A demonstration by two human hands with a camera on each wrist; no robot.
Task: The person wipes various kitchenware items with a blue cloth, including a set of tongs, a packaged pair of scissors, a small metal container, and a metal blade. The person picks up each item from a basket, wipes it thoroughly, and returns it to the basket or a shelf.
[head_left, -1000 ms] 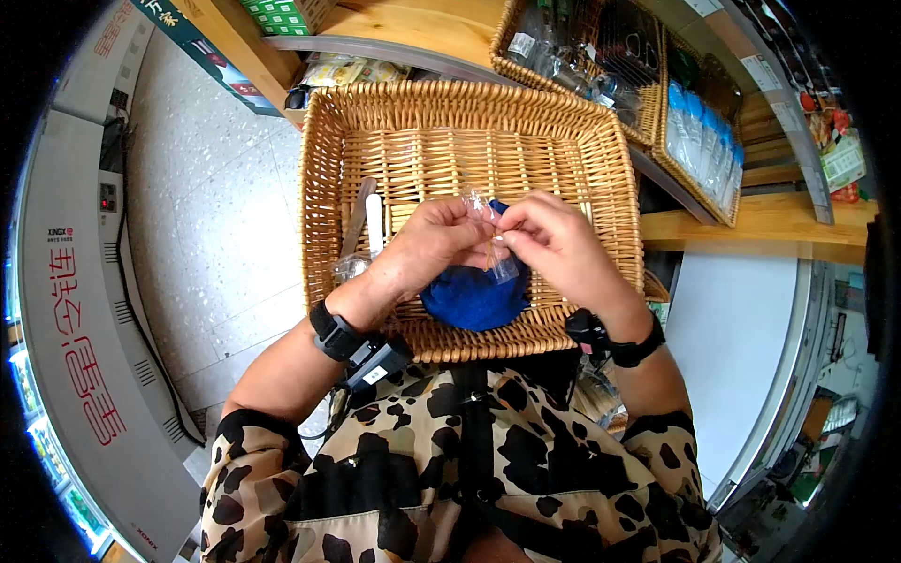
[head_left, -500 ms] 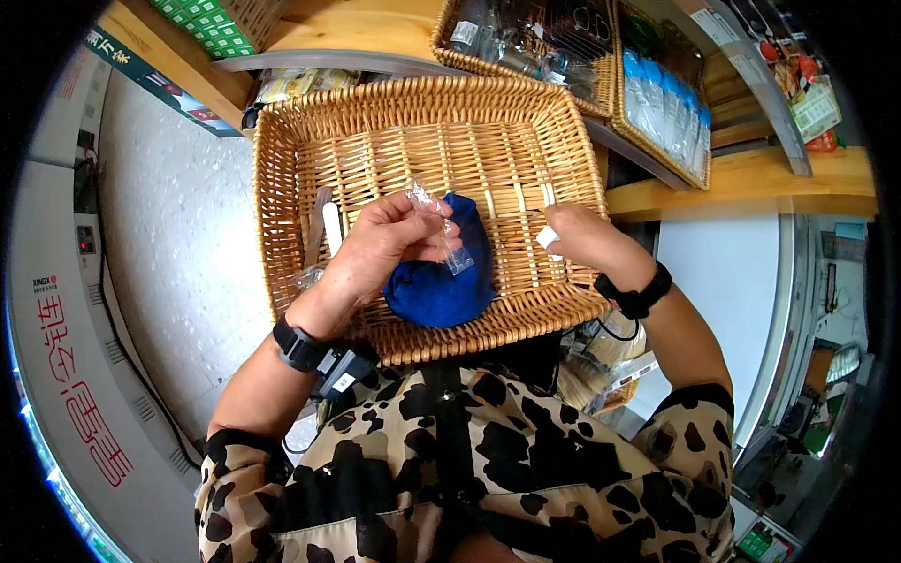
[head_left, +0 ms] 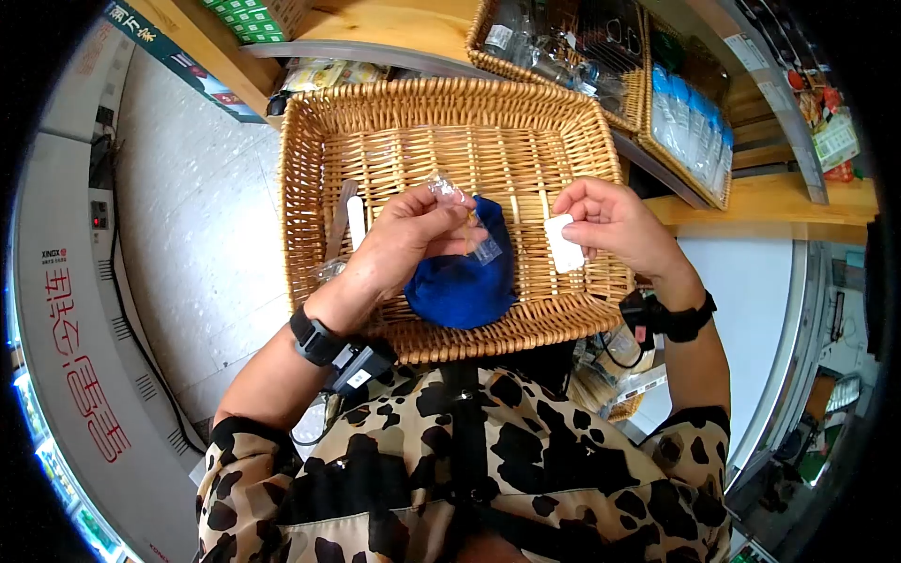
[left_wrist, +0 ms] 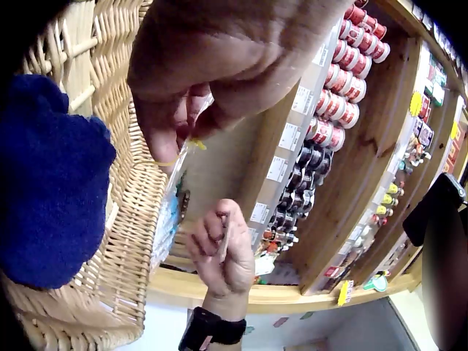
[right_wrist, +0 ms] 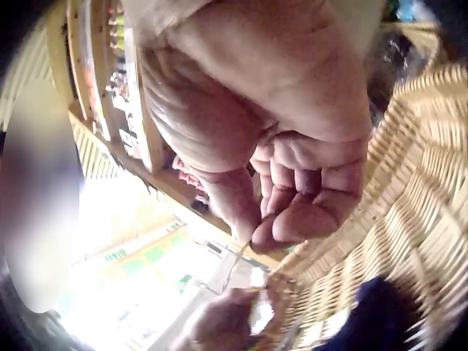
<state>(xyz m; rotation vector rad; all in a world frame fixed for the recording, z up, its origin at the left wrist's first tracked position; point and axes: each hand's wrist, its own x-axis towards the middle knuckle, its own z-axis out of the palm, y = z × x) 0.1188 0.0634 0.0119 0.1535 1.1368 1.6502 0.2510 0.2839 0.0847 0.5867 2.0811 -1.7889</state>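
In the head view the left hand (head_left: 413, 235) pinches a small clear plastic packet (head_left: 488, 250) above a blue cloth (head_left: 460, 289). That cloth lies bunched in a wicker basket (head_left: 450, 94). To the right, over the basket, the right hand (head_left: 615, 225) holds a small white card (head_left: 565, 246) between thumb and fingers. A white flat stick (head_left: 356, 221) and a greyish one (head_left: 339, 223) lie at the basket's left side. In the left wrist view the left hand (left_wrist: 234, 66) is close up beside the blue cloth (left_wrist: 51, 183), and the right hand (left_wrist: 225, 252) shows the card edge-on.
Behind the basket are wooden shelves (head_left: 404, 26) with packets and a green box (head_left: 246, 19). Two smaller wicker baskets at the upper right hold clear and blue-topped packs (head_left: 690, 122). A long white cabinet (head_left: 66, 310) stands at the left, with pale floor (head_left: 202, 188) beside it.
The right hand has moved away from the left hand to the right, and the white card now shows in it. The left hand still holds the clear packet.
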